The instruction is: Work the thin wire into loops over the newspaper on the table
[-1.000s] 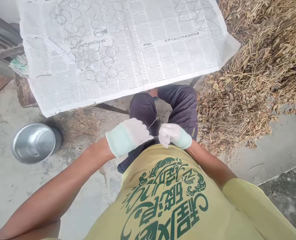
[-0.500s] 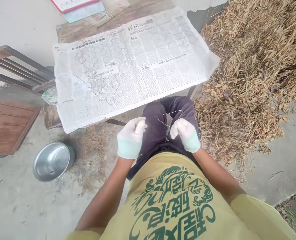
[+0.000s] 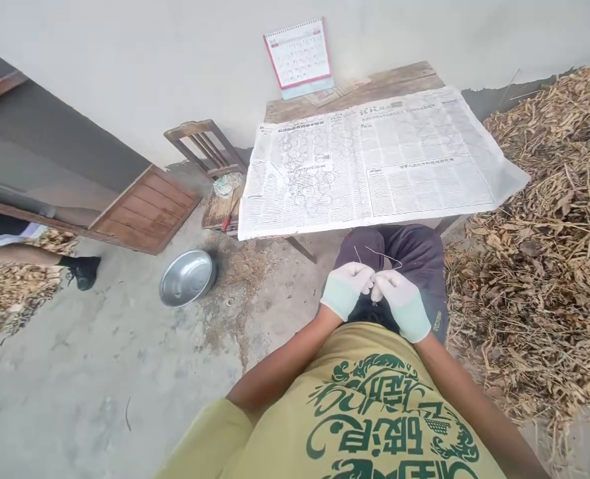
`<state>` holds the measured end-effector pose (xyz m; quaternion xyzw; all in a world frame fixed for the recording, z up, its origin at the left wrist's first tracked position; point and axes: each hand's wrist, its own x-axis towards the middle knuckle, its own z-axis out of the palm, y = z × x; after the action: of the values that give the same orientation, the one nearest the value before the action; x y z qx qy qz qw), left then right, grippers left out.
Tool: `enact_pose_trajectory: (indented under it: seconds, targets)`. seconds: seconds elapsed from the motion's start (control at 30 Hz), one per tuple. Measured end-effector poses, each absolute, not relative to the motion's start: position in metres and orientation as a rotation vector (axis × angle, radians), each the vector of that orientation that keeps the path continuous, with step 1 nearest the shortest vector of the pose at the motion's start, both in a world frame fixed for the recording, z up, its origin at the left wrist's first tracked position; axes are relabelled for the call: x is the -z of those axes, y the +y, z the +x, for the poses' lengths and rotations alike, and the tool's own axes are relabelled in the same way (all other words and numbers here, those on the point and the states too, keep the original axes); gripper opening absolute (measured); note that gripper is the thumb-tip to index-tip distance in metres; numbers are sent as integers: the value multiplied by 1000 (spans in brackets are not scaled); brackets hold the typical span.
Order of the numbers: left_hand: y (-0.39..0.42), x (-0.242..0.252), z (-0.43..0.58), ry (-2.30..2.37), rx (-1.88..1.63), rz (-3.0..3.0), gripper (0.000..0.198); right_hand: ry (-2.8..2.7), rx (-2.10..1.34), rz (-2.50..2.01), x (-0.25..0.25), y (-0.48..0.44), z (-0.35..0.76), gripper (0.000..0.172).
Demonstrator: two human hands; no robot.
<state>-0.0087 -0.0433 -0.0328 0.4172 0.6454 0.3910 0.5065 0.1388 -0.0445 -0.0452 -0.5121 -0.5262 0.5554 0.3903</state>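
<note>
Both hands wear white gloves with pale green cuffs and meet above my lap. My left hand (image 3: pixel 349 286) is closed in a pinch on a thin wire, one end of which sticks up past the fingers. Beside it, fingertips nearly touching, my right hand (image 3: pixel 399 296) also pinches the wire (image 3: pixel 388 257), which bends in a loop above the knuckles. Beyond my knees, newspaper sheets (image 3: pixel 414 193) cover the table, with several thin wire rings (image 3: pixel 314 183) lying on their left half.
A desk calendar (image 3: pixel 302 56) stands at the table's back. A wooden chair (image 3: pixel 215 156) and metal basin (image 3: pixel 187 278) are at left. Dry plant stalks (image 3: pixel 539 266) are heaped at right. Another person's shoe (image 3: pixel 84 271) shows at far left.
My hands have come together, and my left hand now pinches the wire too. The view has swung left and up, bringing the whole calendar, the chair and another person's leg into sight.
</note>
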Motion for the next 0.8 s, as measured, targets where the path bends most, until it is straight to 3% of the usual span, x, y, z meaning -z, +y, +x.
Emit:
enact_pose_trajectory:
  seconds: [0.27,0.5,0.8]
  targets:
    - [-44,25,-29,1950,-702,1297,25,-1533,-1263,-1421,48,-21,144,39]
    - [-49,20,-34,2007,-376,1695,23,-1765,-1382,-1250,34,-5,133,29]
    - [-30,16,-46,1923,-575,1699,30,-1428,-1630,-1107,27,17,126,29]
